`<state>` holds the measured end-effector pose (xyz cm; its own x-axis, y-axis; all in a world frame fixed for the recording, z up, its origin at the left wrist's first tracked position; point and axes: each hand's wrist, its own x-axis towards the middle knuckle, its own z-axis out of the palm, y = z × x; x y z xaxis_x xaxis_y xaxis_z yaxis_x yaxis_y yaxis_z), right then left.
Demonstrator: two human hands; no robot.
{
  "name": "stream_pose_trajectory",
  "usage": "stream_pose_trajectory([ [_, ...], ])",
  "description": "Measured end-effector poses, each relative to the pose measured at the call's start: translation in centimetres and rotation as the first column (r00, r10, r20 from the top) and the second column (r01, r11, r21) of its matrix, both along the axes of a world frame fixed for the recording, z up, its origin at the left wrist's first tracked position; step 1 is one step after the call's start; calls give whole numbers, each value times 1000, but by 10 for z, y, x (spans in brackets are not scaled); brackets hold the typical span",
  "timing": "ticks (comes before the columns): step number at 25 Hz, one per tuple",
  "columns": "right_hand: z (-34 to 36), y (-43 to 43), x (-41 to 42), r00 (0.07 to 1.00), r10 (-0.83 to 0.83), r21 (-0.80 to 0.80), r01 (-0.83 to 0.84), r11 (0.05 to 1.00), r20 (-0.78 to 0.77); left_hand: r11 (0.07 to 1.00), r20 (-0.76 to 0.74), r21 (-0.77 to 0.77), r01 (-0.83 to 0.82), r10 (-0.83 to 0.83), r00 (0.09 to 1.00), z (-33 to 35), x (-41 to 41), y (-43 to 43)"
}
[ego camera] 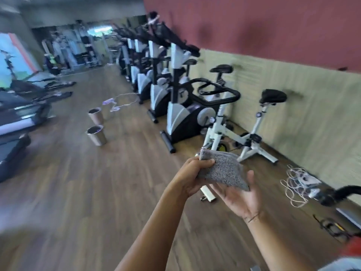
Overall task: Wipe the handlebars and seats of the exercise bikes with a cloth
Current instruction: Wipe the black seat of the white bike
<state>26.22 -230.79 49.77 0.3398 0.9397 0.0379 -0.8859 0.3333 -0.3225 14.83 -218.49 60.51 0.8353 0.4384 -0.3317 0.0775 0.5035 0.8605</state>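
A folded grey cloth [224, 169] is held out in front of me. My left hand [192, 178] grips its left edge between thumb and fingers. My right hand [239, 196] lies palm up under the cloth's right corner, fingers fairly straight. Beyond the hands stands a white spin bike [220, 132] with black loop handlebars [216, 92] and a black seat [272, 96]. A row of several grey-and-black exercise bikes [175, 114] runs back along the right wall; one black seat [221, 69] shows behind the handlebars. The picture is motion-blurred.
Two metal bins [96, 134] stand on the wooden floor at mid-left, with a white cable [121, 102] behind them. Treadmills [17, 118] line the left side. A tangle of cords [297, 184] lies by the wall. Another bike's handlebar [340, 194] pokes in at the right.
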Motion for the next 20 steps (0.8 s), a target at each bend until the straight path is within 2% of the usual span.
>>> stream_pose_trajectory([
  [3,-13,20,46,993,-67,-19,65,998,-100,993,-72,21,120,-118,990,-12,82,29],
  [5,-6,39,90,972,-219,-116,209,971,-80,988,-120,77,136,-126,985,-16,140,55],
  [8,12,63,177,909,-416,-264,409,874,31,945,-217,282,168,-108,970,-24,237,97],
  [12,38,85,278,875,-477,-420,466,778,87,827,-284,505,246,-110,953,-32,358,129],
  [17,56,100,379,817,-574,-446,534,719,54,670,-288,650,358,-218,932,-30,483,144],
  [20,60,122,444,749,-640,-448,638,627,171,571,-286,729,378,-247,926,-25,554,143],
])
